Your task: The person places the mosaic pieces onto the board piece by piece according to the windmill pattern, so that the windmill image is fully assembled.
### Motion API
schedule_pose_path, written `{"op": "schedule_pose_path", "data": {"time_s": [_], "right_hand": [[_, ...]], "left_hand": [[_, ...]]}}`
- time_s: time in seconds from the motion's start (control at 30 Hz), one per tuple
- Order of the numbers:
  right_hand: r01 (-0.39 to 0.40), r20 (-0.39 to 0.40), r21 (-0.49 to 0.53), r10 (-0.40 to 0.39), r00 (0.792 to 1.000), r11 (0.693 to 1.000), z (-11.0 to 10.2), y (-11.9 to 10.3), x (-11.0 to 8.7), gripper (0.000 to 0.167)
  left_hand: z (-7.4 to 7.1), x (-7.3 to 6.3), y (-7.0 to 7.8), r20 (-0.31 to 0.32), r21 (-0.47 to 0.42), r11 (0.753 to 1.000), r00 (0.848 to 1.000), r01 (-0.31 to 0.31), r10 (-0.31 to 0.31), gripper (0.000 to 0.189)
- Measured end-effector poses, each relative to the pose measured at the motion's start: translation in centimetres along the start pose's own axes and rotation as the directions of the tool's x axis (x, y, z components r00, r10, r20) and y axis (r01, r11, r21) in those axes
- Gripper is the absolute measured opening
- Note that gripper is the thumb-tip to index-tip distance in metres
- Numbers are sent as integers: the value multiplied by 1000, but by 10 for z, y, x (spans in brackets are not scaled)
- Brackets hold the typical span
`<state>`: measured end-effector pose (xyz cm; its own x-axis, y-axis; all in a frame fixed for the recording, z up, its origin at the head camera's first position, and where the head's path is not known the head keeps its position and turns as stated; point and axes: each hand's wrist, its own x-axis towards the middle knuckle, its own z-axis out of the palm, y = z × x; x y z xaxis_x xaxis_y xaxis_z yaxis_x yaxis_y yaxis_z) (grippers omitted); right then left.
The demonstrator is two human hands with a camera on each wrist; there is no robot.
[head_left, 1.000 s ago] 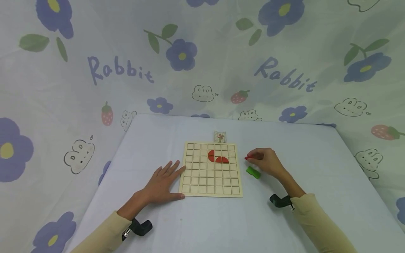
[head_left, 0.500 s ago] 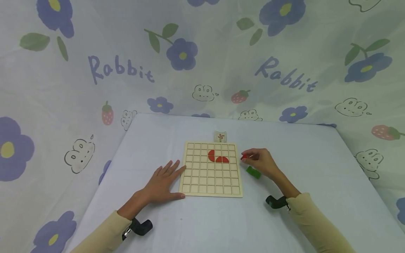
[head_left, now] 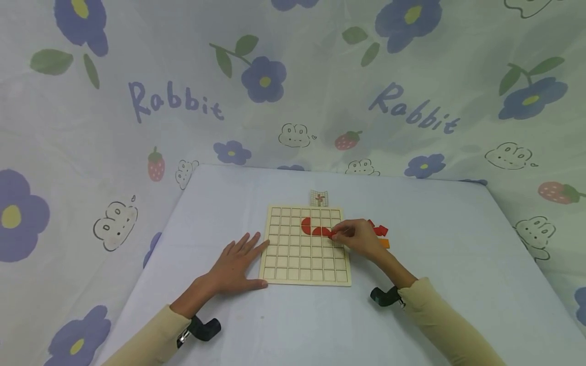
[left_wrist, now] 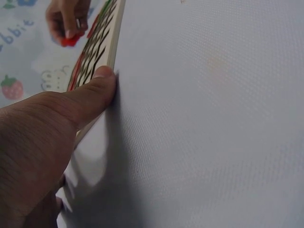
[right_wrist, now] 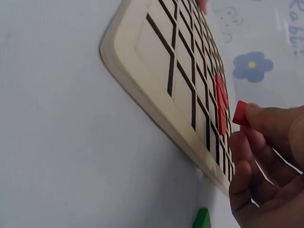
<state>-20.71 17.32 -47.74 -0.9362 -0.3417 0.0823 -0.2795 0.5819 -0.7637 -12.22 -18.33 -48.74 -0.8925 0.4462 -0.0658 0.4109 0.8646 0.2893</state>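
My right hand pinches a small red block between thumb and fingertips, over the right part of the wooden grid board. Close to its fingertips, two red rounded pieces sit in the board's upper cells: one upright piece and one lying flat side down. The left hand is spread out at the board's left side. In the left wrist view its thumb presses on the board's edge; its other fingers are mostly hidden there.
A small card with a grid and a red pinwheel picture lies behind the board. Right of the right hand are red pieces and an orange piece. A green piece lies near the board's right edge.
The right hand has moved left from beside the board to over it, carrying the red block. Red and orange pieces now show behind it; its arm covers the green piece. Left hand unmoved.
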Motion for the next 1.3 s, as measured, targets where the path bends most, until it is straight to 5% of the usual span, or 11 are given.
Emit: {"op": "schedule_pose_path", "data": {"time_s": [0.63,0.8,0.93,1.1,1.3], "right_hand": [[39,6,-65,-38,999,997,39,-16,16,8],[42,12,-216,-41,999,976,44,-22,15,2],[73,38,-274,-65,997,959,45,-28,13,6],[102,22,-225,-100,995,969,40,-29,9,3],[49,-29,-194,-56,998,980,22,-16,4,3]], "left_hand": [[1,1,0,-23,2,1000,1000,-14,14,100],[0,0,0,-16,-6,1000,1000,-11,10,100],[-1,1,-1,-13,-6,1000,1000,-5,5,100],[1,0,0,-14,-20,1000,1000,-5,4,100],[2,0,-1,-10,-11,1000,1000,-7,7,100]]}}
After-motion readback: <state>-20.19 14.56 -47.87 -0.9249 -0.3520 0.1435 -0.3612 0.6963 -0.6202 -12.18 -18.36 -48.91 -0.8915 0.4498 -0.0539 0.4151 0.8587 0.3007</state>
